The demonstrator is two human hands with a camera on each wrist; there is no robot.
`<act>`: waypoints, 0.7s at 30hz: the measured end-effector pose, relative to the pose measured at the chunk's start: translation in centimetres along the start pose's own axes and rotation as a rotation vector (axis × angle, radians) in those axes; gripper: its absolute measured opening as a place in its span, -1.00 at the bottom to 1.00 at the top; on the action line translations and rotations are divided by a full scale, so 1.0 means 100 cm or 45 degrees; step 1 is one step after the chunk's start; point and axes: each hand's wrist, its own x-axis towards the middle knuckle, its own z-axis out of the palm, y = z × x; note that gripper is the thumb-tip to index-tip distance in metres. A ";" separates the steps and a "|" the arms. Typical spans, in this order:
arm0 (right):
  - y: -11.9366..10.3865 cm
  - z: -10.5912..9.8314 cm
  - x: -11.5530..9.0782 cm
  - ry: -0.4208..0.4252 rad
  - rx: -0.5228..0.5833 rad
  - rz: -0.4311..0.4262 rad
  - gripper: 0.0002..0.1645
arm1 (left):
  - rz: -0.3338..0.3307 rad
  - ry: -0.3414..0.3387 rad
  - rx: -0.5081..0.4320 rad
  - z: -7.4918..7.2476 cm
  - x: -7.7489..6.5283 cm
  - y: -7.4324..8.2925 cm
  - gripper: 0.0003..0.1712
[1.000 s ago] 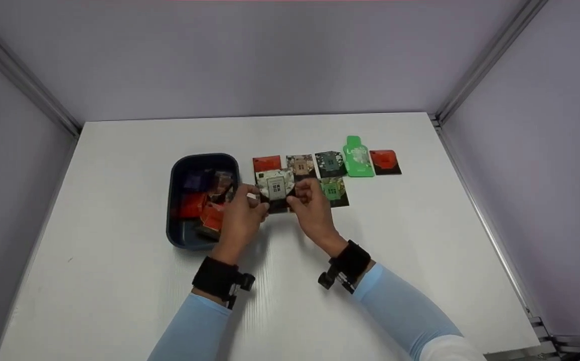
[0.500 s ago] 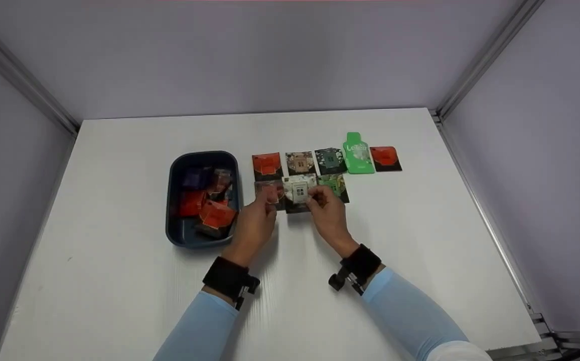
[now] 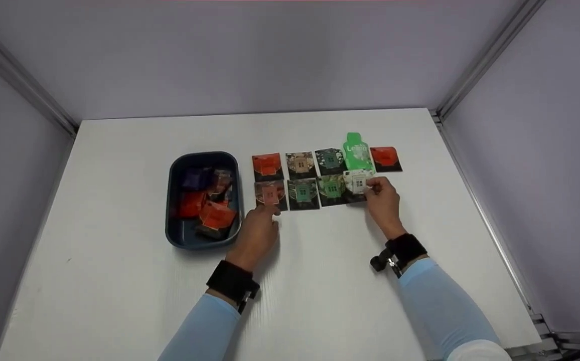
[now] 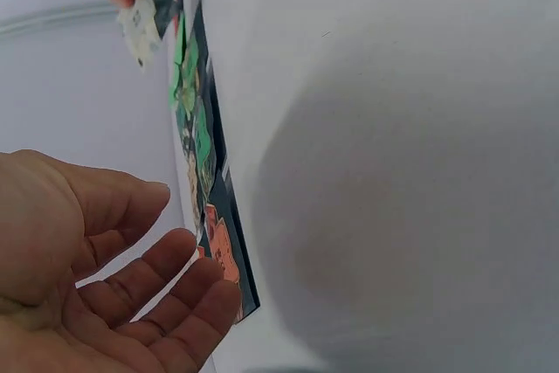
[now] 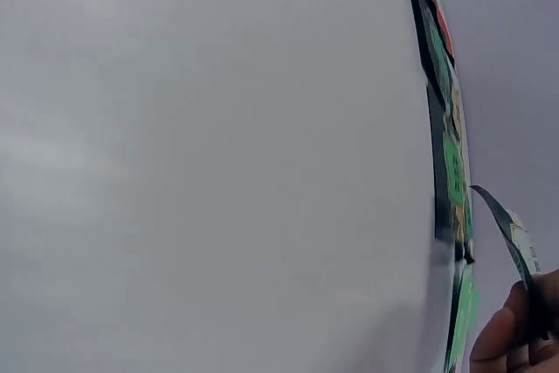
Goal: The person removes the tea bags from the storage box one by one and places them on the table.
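My right hand (image 3: 384, 204) pinches a white-and-black sachet (image 3: 356, 183) by its right edge. In the right wrist view this sachet (image 5: 517, 238) is tilted and raised off the table. The green bottle-shaped packet (image 3: 357, 153) lies just behind it, its lower end covered. My left hand (image 3: 257, 230) is near the front edge of a dull-red sachet (image 3: 270, 194) in the front row. Seen from the left wrist, the left hand's fingers (image 4: 179, 290) are loosely bent with nothing between them. A dark-green sachet (image 3: 303, 192) and a bright-green sachet (image 3: 332, 188) continue that row.
A dark blue tub (image 3: 170, 200) with several red, purple and brown sachets stands left of the rows. Behind lie an orange-red sachet (image 3: 268, 165), a tan one (image 3: 300, 164), a dark floral one (image 3: 330, 160) and, far right, a red one (image 3: 385, 158).
The white-and-black sachet has moved right in my right hand, uncovering the dark-green one. My left hand has let go of the white-and-black sachet and drawn back slightly beside the dull-red one.
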 end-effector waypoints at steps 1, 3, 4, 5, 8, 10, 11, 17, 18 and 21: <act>0.003 -0.003 0.004 -0.005 -0.019 0.009 -0.78 | 0.002 0.002 0.006 0.000 -0.001 0.000 -0.76; 0.008 -0.005 0.010 -0.018 -0.070 0.022 -0.77 | 0.017 0.008 0.016 0.001 -0.003 0.000 -0.75; 0.010 -0.006 0.013 -0.026 -0.088 0.027 -0.77 | 0.026 0.008 0.025 0.002 -0.004 0.000 -0.75; 0.012 -0.006 0.015 -0.033 -0.106 0.029 -0.77 | 0.034 0.005 0.036 0.002 -0.006 0.000 -0.74; 0.017 -0.006 0.020 -0.059 -0.173 0.030 -0.78 | 0.051 -0.008 0.066 0.003 -0.009 0.000 -0.74; 0.018 -0.005 0.022 -0.080 -0.205 0.026 -0.77 | 0.056 -0.018 0.078 0.003 -0.010 0.000 -0.74; 0.020 -0.005 0.023 -0.090 -0.229 0.019 -0.77 | 0.055 -0.020 0.081 0.003 -0.011 0.000 -0.74; 0.022 -0.003 0.025 -0.151 -0.413 -0.047 -0.75 | 0.052 -0.042 0.078 0.004 -0.011 0.000 -0.73; 0.021 -0.003 0.024 -0.154 -0.442 -0.062 -0.75 | 0.052 -0.048 0.076 0.004 -0.011 0.000 -0.73; 0.019 -0.002 0.023 -0.132 -0.508 -0.105 -0.75 | 0.051 -0.062 0.072 0.004 -0.011 0.001 -0.72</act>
